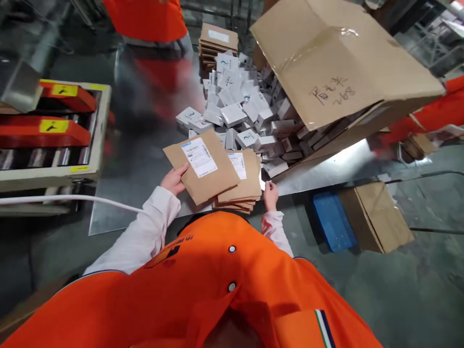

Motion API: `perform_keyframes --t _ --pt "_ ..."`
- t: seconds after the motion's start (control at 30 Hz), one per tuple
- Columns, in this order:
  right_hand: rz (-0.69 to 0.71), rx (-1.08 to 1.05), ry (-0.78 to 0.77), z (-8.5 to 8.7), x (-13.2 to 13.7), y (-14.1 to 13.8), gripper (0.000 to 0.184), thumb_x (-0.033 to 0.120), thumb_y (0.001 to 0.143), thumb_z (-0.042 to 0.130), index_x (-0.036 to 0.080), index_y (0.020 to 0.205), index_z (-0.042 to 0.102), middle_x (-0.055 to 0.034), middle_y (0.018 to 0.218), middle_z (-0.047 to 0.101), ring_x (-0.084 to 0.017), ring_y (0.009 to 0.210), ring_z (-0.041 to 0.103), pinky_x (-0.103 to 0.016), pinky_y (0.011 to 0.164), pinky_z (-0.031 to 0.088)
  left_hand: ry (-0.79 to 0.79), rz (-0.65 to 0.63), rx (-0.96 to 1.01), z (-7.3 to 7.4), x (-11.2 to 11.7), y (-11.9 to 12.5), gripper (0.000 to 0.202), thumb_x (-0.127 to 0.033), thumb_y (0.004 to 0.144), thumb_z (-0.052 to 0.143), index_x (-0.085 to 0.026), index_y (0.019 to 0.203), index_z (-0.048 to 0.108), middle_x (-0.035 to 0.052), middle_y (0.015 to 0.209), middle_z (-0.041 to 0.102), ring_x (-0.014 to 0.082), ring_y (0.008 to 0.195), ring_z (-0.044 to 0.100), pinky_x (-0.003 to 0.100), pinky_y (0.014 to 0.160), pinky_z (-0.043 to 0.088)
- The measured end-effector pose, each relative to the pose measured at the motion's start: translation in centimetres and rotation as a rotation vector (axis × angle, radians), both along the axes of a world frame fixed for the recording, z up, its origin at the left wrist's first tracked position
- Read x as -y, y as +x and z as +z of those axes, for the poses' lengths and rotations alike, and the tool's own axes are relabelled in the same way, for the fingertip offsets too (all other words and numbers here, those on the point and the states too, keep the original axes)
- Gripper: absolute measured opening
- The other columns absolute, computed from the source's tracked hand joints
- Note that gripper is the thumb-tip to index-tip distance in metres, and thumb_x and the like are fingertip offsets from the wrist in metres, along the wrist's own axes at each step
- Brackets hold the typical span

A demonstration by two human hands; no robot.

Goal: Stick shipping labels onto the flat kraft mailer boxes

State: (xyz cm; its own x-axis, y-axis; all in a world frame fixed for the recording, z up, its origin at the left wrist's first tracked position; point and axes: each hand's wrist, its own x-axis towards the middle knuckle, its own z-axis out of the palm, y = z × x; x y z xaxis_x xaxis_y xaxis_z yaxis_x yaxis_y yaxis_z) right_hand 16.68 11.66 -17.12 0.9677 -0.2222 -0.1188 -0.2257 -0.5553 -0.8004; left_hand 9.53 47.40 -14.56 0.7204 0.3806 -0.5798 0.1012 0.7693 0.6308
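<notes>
- Kraft mailer envelope (203,166), flat and brown with a white shipping label facing up, lies tilted on top of a stack of like envelopes (241,186) at the near edge of the metal tabletop (134,174).
- Left hand (174,180) holds this top envelope at its near left corner, grip pinched on the edge with the thumb on top and the fingers hidden underneath.
- Right hand (270,194) rests at the near right corner of the stack; its fingers touch the edge, but whether they are curled shut or loose I cannot tell.
- Handling, as I judge it: the envelope is thin and stiff, so sliding it off level, label up, while the right hand steadies the stack should keep the lower envelopes from fanning out over the tabletop edge.
- Just beyond the stack, a heap of small white boxes (246,108) spills from a large tipped cardboard carton (337,72) with handwriting on its flap; the nearest boxes touch the stack's far side and could catch a careless lift.
- Farther back stands another pile of brown parcels (217,43).
- At the left edge sits a machine with orange guards (47,125); a white cable (72,199) runs below it.
- A co-worker in orange (152,43) stands across the tabletop, blurred.
</notes>
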Motion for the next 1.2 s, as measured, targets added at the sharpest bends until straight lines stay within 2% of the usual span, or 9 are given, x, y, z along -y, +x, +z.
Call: perform_keyframes --t 0.1,0.2,0.47,0.67,0.8,0.93,1.03,1.13,1.2 --pt "0.031 0.117 -0.058 2.2 -1.7 0.3 0.054 0.052 0.089 0.045 0.011 0.115 0.067 -0.0194 0.122 0.068 -0.027 0.115 0.061 -0.042 0.109 0.044 -0.021 0.018 0.026 0.5 -0.1 -0.9 0.021 -0.006 0.090 0.070 -0.010 0.110 0.072 0.0073 0.098 0.080 0.0260 0.106 0.075 0.046 0.109 0.057" --pt "0.192 0.210 -0.001 4.2 -4.6 1.0 0.056 0.056 0.090 0.044 0.012 0.115 0.068 -0.0175 0.117 0.070 -0.026 0.112 0.063 -0.041 0.105 0.047 -0.035 0.006 0.042 1.2 -0.6 -2.0 0.026 -0.007 0.082 0.078 -0.011 0.108 0.072 0.0085 0.099 0.080 0.0295 0.107 0.075 0.049 0.108 0.057" --pt "0.595 -0.006 0.314 6.1 -16.8 -0.6 0.058 0.064 0.087 0.051 0.016 0.113 0.069 -0.0137 0.115 0.073 -0.026 0.105 0.068 -0.043 0.098 0.055 -0.042 0.037 0.102 1.8 -5.0 -7.0 0.035 -0.013 0.074 0.087 -0.009 0.105 0.074 0.0161 0.107 0.079 0.0373 0.116 0.072 0.054 0.105 0.057" --pt "0.762 -0.071 0.298 6.2 -26.1 -3.8 0.061 0.069 0.086 0.054 0.015 0.107 0.072 -0.0123 0.114 0.075 -0.029 0.109 0.066 -0.043 0.102 0.052 -0.033 0.051 0.129 0.9 -12.2 -11.6 0.042 -0.017 0.073 0.090 -0.009 0.111 0.073 0.0168 0.108 0.079 0.0356 0.109 0.074 0.053 0.103 0.058" --pt "0.826 -0.158 0.357 6.0 -32.9 -6.9 0.061 0.072 0.082 0.059 0.017 0.106 0.072 -0.0104 0.111 0.076 -0.029 0.108 0.067 -0.041 0.095 0.054 -0.021 0.073 0.145 0.5 -18.8 -14.7 0.052 -0.016 0.071 0.091 -0.013 0.119 0.072 0.0137 0.105 0.080 0.0321 0.100 0.076 0.051 0.097 0.061" --pt "0.912 -0.167 0.356 5.8 -39.2 -10.1 0.056 0.068 0.080 0.065 0.019 0.105 0.073 -0.0091 0.105 0.077 -0.027 0.096 0.069 -0.037 0.084 0.055 0.025 0.010 0.078 -1.2 -24.9 -17.3 0.046 -0.021 0.071 0.091 -0.011 0.112 0.073 0.0177 0.109 0.078 0.0347 0.104 0.075 0.050 0.094 0.061" --pt "0.892 -0.115 0.221 5.7 -42.8 -12.0 0.049 0.067 0.079 0.061 0.021 0.091 0.072 -0.0096 0.088 0.076 -0.026 0.081 0.067 -0.035 0.069 0.053 0.160 0.022 -0.052 -3.1 -28.4 -18.8 0.056 -0.021 0.067 0.093 -0.010 0.117 0.069 0.0217 0.117 0.074 0.0371 0.116 0.070 0.050 0.102 0.056" --pt "0.884 0.001 0.022 5.8 -45.3 -13.6 0.042 0.064 0.080 0.053 0.024 0.080 0.067 -0.0102 0.082 0.075 -0.028 0.074 0.066 -0.037 0.066 0.049 0.251 0.105 -0.101 -4.2 -30.9 -19.9 0.071 -0.016 0.060 0.096 -0.013 0.125 0.067 0.0231 0.127 0.068 0.0378 0.130 0.060 0.049 0.114 0.045" --pt "0.889 0.058 -0.129 5.8 -46.7 -14.4 0.037 0.061 0.078 0.049 0.027 0.077 0.064 -0.0113 0.081 0.075 -0.029 0.070 0.066 -0.040 0.066 0.047 0.268 0.098 -0.041 -3.8 -31.7 -20.2 0.057 -0.022 0.072 0.092 -0.016 0.124 0.068 0.0212 0.130 0.065 0.0341 0.130 0.059 0.047 0.114 0.044"
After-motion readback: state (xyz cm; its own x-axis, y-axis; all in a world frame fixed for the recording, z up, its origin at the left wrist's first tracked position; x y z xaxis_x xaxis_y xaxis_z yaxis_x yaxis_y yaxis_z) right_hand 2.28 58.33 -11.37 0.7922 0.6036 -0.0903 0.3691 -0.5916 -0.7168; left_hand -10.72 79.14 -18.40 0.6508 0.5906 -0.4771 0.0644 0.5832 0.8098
